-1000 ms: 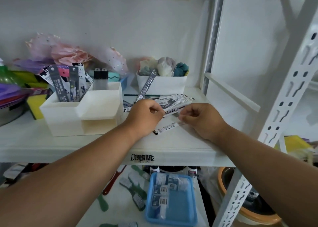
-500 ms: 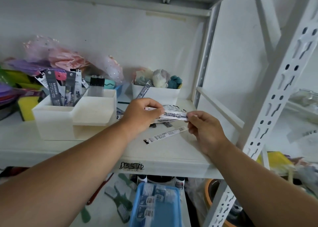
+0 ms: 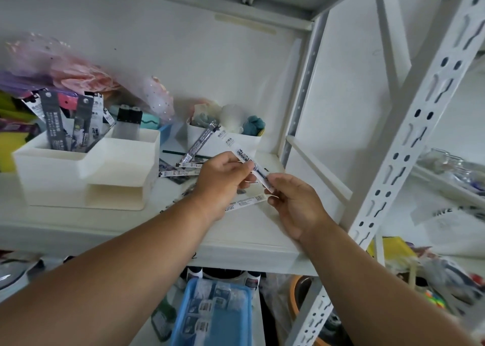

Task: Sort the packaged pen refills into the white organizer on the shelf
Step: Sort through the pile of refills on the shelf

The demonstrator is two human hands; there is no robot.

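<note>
- Left hand (image 3: 220, 180): fingers curled, pinching the middle of a packaged refill (image 3: 237, 149) held above the shelf.
- Right hand (image 3: 294, 204): fingers (image 3: 273, 185) curled, pinching the same pack's lower end; the pack slants up toward 11 o'clock from there.
- Shelf (image 3: 249, 230): white board in a white slotted metal rack, pale wall behind.
- White organizer (image 3: 86, 172) sits at 9 o'clock from the hands, well apart from them; its rear compartment holds upright dark and white refill packs (image 3: 55, 120).
- Loose refills (image 3: 181, 171) lie on the shelf between organizer and hands; one more pack (image 3: 245, 201) lies just under the hands.
- Small white bin (image 3: 252, 142) at 12 o'clock holds soft items.
- Held pack: narrow, white, black print, clear lower section.
- Blue tray (image 3: 212, 317) on the level below, at 6 o'clock.
</note>
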